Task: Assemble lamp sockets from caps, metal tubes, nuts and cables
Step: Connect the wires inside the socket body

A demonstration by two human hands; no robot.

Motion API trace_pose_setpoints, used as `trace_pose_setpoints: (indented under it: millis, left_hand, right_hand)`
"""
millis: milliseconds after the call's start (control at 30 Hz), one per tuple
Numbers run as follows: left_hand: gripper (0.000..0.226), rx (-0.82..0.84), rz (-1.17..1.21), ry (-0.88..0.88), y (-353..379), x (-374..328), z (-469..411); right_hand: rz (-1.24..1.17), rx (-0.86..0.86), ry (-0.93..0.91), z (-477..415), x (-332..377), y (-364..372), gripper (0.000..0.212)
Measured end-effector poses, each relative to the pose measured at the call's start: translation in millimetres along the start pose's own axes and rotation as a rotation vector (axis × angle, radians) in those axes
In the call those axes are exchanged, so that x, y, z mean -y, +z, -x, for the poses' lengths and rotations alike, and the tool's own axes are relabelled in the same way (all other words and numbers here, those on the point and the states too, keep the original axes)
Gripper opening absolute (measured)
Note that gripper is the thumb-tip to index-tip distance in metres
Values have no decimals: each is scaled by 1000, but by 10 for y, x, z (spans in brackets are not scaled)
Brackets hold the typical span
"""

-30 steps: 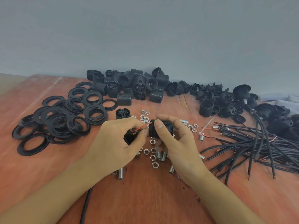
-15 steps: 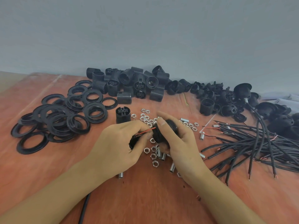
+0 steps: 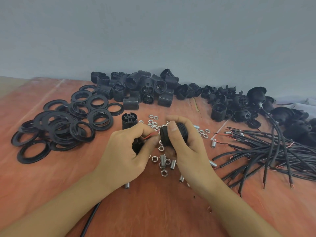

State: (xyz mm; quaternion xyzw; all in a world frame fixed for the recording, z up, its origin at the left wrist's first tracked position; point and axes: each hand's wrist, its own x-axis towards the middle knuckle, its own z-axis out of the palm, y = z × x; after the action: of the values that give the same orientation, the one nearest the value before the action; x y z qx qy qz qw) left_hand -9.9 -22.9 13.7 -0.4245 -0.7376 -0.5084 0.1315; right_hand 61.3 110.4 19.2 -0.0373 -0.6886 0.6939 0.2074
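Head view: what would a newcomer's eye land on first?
At centre the two hands work close together: the right hand grips a ribbed black socket body, and the left hand pinches a red wire beside it. Flat black rings spread at left, and black cables fan across the right.

Soft, even light is filling the frame, moderately bright, source not showing. Grey wall (image 3: 153,31) is shading darker toward the top. Only faint shadows are falling on the table (image 3: 153,211). Nuts (image 3: 154,159) are glinting mildly. Wide-angle lens is bowing the table's far edge. Caps (image 3: 290,120) at far right are going slightly soft.
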Motion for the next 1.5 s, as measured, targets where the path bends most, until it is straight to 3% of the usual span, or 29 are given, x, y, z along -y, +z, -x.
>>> trace_pose_setpoints:
  millis: [200, 367, 967, 1033, 1133, 1267, 1367, 1500]
  left_hand:
    - [13, -66, -7, -49, -50, -2, -38]
    - [11, -46, 3, -19, -81, -42, -60]
    - [12, 71, -10, -11, -95, -88, -55]
    - [13, 83, 3, -33, -98, -81, -53]
    - [15, 101, 93, -119, -85, -72, -48]
    - [22, 127, 247, -291, -69, -42, -78]
    - [20, 145, 328, -323, -85, -17, -103]
    - [20, 143, 285, -281, -76, -8, -87]
  right_hand:
    - [-140, -152, 139, -72, 27, -94, 20]
    - [-213, -70, 213, -77, 9, -64, 42]
    - [-154, -40, 240, -40, -5, 6, 61]
    - [-124, -65, 223, -38, -1, 6, 52]
    - [-62, -75, 215, -38, 34, -43, 19]
    - [68, -9, 30, -10, 83, -110, 21]
    - [228, 67, -128, 18, 77, -108, 14]
    - [325, 28, -99, -4, 32, -112, 13]
